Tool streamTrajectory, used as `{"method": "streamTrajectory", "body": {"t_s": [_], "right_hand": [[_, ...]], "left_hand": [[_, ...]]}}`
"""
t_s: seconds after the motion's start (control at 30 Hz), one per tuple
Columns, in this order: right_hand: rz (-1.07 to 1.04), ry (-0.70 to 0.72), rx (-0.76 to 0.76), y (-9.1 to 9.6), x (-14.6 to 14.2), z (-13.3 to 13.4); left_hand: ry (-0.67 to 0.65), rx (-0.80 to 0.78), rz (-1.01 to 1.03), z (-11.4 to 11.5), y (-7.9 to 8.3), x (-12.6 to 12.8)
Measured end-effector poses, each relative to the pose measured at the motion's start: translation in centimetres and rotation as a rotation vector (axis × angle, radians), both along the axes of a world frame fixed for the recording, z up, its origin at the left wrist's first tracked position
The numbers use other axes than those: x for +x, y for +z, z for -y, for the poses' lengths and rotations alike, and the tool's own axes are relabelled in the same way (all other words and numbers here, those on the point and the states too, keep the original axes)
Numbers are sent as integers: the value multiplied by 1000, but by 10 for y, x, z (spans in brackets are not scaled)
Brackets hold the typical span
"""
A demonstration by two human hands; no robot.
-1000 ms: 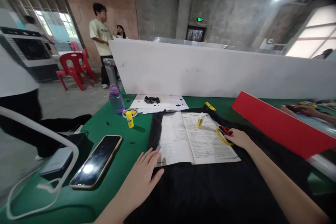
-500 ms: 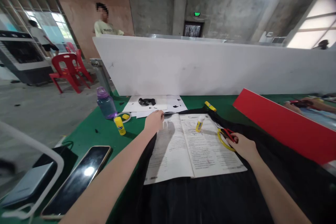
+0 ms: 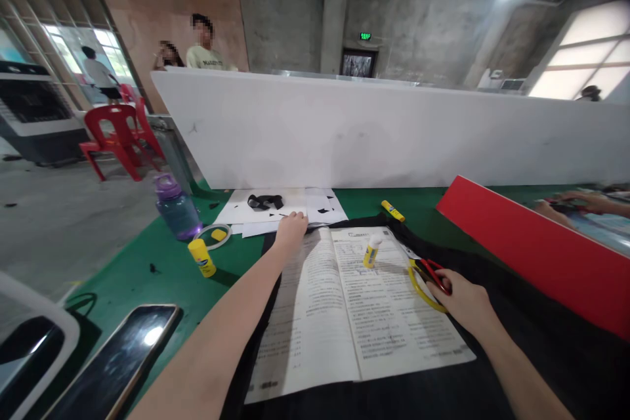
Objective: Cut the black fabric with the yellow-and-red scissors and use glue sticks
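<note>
An open printed booklet (image 3: 319, 315) lies on black cloth (image 3: 531, 302) in front of me. At the booklet's top left edge, my left hand (image 3: 291, 231) is closed with its fingers together; what they pinch, if anything, is hidden. My right hand (image 3: 462, 295) grips a pair of scissors (image 3: 418, 282) with yellow and red handles, over the right page. Their blades point away to the upper left. An uncapped glue stick (image 3: 371, 253) stands upright on the right page. Beyond my left hand, black scraps (image 3: 266, 201) rest on white paper sheets (image 3: 231, 210).
Left on the green table (image 3: 142, 243) are a yellow glue stick (image 3: 201, 258), a tape ring (image 3: 199, 236), a purple-lidded bottle (image 3: 177, 210) and a phone (image 3: 113, 361). Another glue stick (image 3: 392, 210) lies behind the booklet. A white partition (image 3: 295, 125) and red board (image 3: 531, 249) bound the space.
The view has shifted slightly, so the table things sit lower and further left. A second person shows behind the partition. My right hand keeps the scissors; my left stays at the booklet's top edge.
</note>
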State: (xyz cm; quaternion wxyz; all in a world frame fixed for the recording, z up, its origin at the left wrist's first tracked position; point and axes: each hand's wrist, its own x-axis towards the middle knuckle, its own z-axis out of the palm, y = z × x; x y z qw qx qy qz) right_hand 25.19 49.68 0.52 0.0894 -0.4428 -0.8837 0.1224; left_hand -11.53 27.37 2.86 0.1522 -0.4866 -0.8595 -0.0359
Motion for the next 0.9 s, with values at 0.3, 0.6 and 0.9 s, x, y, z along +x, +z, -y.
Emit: {"method": "streamTrajectory", "body": {"t_s": [0.3,0.6,0.9], "right_hand": [[-54,19,91,-5,1,6],[-61,33,76,-2,0,8],[-38,26,85,0,0,9]], "left_hand": [[-77,-52,10,12,-4,10],[-80,-3,58,13,-8,17],[-49,64,95,11,-10,16]]}}
